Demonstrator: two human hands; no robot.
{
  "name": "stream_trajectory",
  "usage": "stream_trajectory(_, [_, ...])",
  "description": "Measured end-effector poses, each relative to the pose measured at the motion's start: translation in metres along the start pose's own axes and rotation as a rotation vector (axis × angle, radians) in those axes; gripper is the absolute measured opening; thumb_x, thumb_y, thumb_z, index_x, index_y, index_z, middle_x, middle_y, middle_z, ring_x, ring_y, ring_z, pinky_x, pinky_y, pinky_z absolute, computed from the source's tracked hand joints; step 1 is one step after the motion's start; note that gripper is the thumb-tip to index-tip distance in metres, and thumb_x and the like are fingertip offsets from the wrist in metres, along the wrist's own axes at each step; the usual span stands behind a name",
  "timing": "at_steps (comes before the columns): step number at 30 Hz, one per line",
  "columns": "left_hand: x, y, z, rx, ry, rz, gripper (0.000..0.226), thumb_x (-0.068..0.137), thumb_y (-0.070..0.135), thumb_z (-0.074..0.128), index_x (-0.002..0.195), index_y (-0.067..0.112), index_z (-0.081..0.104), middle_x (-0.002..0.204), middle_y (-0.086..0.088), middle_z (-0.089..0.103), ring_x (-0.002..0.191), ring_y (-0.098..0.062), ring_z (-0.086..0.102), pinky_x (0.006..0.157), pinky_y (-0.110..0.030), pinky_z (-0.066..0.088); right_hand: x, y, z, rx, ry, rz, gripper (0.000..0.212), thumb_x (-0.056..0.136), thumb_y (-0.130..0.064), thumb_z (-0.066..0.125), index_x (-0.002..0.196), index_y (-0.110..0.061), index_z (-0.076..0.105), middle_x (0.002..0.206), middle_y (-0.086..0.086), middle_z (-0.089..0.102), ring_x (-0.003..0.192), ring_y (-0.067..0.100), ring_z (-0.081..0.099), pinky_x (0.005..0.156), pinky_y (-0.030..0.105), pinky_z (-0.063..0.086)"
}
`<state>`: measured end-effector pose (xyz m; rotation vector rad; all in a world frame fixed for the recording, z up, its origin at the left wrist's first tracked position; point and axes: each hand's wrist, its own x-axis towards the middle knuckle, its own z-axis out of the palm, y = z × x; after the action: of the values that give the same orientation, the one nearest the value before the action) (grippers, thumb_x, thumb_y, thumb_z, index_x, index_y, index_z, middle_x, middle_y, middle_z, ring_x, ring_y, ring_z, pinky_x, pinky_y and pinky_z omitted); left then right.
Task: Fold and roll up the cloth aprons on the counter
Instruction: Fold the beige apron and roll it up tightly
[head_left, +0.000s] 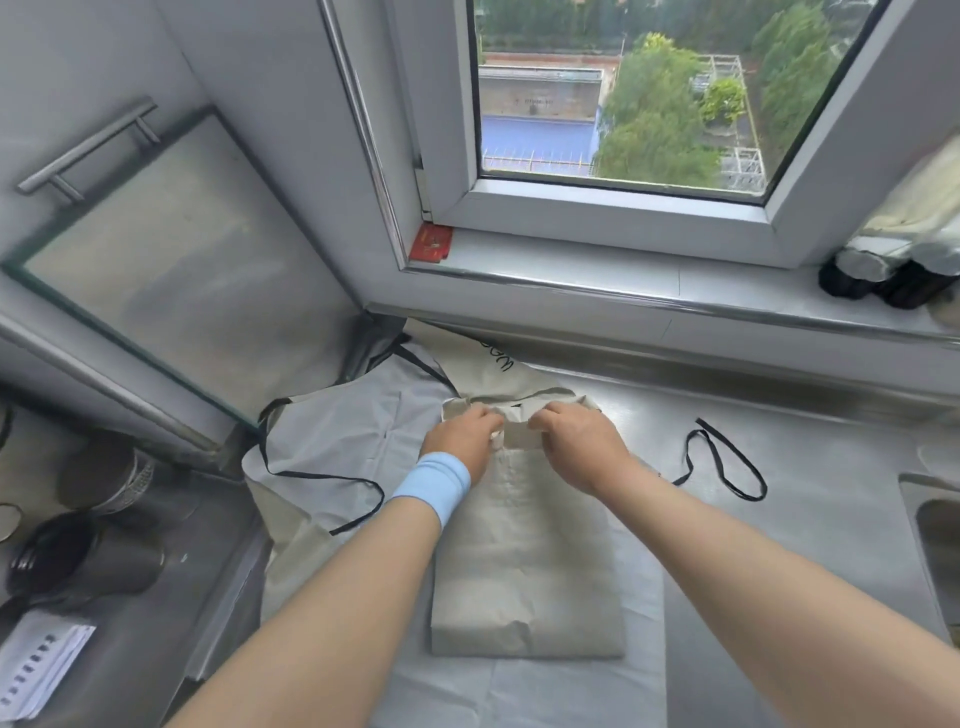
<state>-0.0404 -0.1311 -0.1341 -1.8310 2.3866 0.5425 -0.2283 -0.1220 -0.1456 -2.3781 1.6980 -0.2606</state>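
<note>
A beige cloth apron (524, 566) lies folded into a long narrow strip on the steel counter (810, 519), its far end turned over into a small roll. My left hand (460, 441), with a light blue wristband, grips the roll's left side. My right hand (582, 441) grips its right side. One black tie (727, 462) of the apron trails in loops to the right. Under and to the left lies a pale grey apron (343, 431) with black straps, spread flat. Another beige cloth with black lettering (493, 364) lies behind the roll.
A window sill (623, 291) runs along the back with dark containers (878, 275) at the right. A glass-fronted cabinet door (171, 260) stands at the left. Metal cups (104, 478) and papers (36, 665) sit on the lower left surface. A sink edge (930, 514) shows at right.
</note>
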Motion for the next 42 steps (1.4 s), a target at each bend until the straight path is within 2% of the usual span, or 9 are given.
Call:
stream_trajectory(3, [0.019,-0.010,-0.003,0.171,-0.169,-0.039,0.029,0.094,0.024,0.048,0.119,0.029,0.060,0.126,0.000,0.057,0.109,-0.030,0.061,0.087,-0.036,0.048,0.017,0.005,0.004,-0.074,-0.180,-0.024,0.042,0.091,-0.023,0.053,0.133,-0.025,0.057,0.132,-0.001,0.058,0.118,0.027,0.056,0.094,0.039,0.037])
stream_trajectory(7, [0.030,-0.021,-0.013,0.115,-0.080,-0.049,0.020,0.094,0.032,0.047,0.104,0.027,0.064,0.114,-0.001,0.062,0.103,-0.029,0.061,0.078,-0.033,0.046,0.032,0.007,0.012,-0.159,-0.305,0.027,0.048,0.092,-0.038,0.049,0.139,-0.030,0.047,0.139,0.000,0.050,0.127,0.025,0.047,0.102,0.041,0.032])
stream_trajectory(13, [0.045,-0.023,-0.054,-0.876,0.208,-0.288,0.014,0.083,0.021,0.050,0.073,0.018,0.060,0.065,0.004,0.064,0.066,-0.021,0.058,0.065,-0.031,0.045,0.046,-0.017,0.005,0.051,-0.175,0.076,0.059,0.082,-0.067,0.054,0.132,-0.036,0.054,0.138,-0.005,0.050,0.131,0.020,0.040,0.107,0.040,0.028])
stream_trajectory(19, [0.048,-0.020,-0.093,-1.303,0.272,-0.261,0.027,0.080,-0.004,0.043,0.059,0.009,0.054,0.045,-0.001,0.039,0.046,-0.017,0.031,0.043,-0.020,0.026,0.058,-0.039,-0.010,0.289,-0.174,0.238,0.021,0.086,-0.047,0.064,0.103,-0.037,0.072,0.109,-0.005,0.069,0.111,0.020,0.057,0.095,0.035,0.040])
stream_trajectory(24, [0.039,-0.028,-0.106,-1.407,0.421,-0.284,0.017,0.065,0.011,0.042,0.057,0.009,0.056,0.052,-0.005,0.052,0.051,-0.021,0.051,0.051,-0.026,0.048,0.058,-0.045,-0.018,0.648,-0.089,0.401,0.010,0.097,-0.027,0.054,0.093,-0.023,0.063,0.097,-0.001,0.067,0.096,0.020,0.061,0.077,0.027,0.039])
stream_trajectory(27, [0.041,-0.030,-0.106,-1.349,0.458,-0.366,0.021,0.087,0.007,0.042,0.075,0.013,0.058,0.075,-0.013,0.063,0.065,-0.030,0.066,0.062,-0.036,0.058,0.064,-0.051,-0.027,0.713,0.023,0.471,0.008,0.098,-0.027,0.050,0.098,-0.025,0.057,0.100,-0.004,0.064,0.097,0.019,0.057,0.082,0.030,0.040])
stream_trajectory(32, [0.029,-0.029,-0.102,-0.668,0.581,-0.293,0.033,0.087,0.010,0.048,0.117,0.017,0.059,0.127,-0.007,0.051,0.107,-0.028,0.057,0.097,-0.035,0.044,0.079,-0.055,-0.051,0.709,0.064,0.404,0.020,0.098,-0.026,0.049,0.118,-0.027,0.052,0.110,-0.002,0.065,0.103,0.022,0.059,0.087,0.033,0.044])
stream_trajectory(37, [0.025,-0.004,-0.096,-0.327,0.259,-0.055,0.067,0.067,0.033,0.049,0.133,0.037,0.041,0.117,0.006,0.063,0.113,-0.022,0.052,0.100,-0.037,0.035,0.088,-0.056,-0.085,0.732,-0.105,0.279,0.059,0.076,-0.011,0.054,0.129,-0.034,0.041,0.088,-0.010,0.057,0.085,0.015,0.057,0.074,0.028,0.047])
stream_trajectory(42, [0.037,-0.006,-0.103,-0.286,0.137,-0.115,0.022,0.083,0.035,0.056,0.099,0.038,0.071,0.099,0.009,0.072,0.097,-0.020,0.063,0.086,-0.031,0.050,0.084,-0.031,-0.090,0.639,-0.003,0.293,0.058,0.076,-0.014,0.058,0.126,-0.035,0.041,0.090,-0.006,0.061,0.087,0.019,0.058,0.079,0.031,0.048])
